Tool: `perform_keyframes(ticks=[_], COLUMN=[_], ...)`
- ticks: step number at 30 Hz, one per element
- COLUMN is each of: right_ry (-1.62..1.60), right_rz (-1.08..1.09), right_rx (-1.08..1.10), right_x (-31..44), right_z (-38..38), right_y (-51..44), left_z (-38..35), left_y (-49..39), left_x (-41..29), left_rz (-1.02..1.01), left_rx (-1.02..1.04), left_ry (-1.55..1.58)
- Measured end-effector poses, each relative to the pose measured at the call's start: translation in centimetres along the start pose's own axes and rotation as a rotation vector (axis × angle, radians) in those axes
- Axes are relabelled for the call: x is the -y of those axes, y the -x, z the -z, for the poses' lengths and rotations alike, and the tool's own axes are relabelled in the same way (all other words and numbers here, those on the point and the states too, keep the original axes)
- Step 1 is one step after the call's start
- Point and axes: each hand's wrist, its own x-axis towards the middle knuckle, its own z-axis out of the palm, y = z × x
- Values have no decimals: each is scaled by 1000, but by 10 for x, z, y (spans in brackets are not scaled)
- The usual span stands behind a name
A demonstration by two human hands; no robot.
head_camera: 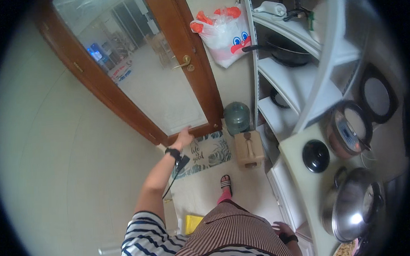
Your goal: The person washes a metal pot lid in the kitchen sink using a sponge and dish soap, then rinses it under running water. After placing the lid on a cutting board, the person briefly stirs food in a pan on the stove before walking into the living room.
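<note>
My left hand (185, 138) is stretched forward over the floor mat (206, 155), in front of the wood-framed glass door (213, 90). Its index finger points out, and no held object shows in it. A dark band with a small device and a cable sits at that wrist. Low at my right side, beside the white cabinet front (284, 193), is my right hand (283, 228), its fingers apart and nothing visible in them. The door has a brass lever handle (185, 62) and looks closed.
A cardboard box (249, 149) and a large water bottle (237, 117) stand by the mat. White shelving (284, 81) holds pans. On the right counter (296, 179) are a black lid (316, 156), a rice cooker (344, 133) and a steel wok (353, 207). A filled plastic bag (222, 42) hangs on the wall.
</note>
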Motion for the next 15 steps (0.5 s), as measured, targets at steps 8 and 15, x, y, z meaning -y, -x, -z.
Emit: perform_keyframes(ticks=[8,15], right_ry=[760,-97], right_rz=[722,396], right_rx=[-36,-306], right_x=[26,96], right_z=[-66,-129], right_y=[-83,-103], left_z=[105,115], left_y=[-305,-358], left_x=[-83,-108], left_rz=[-325,-126], left_rx=[-531,-440], left_ry=[-473,-726])
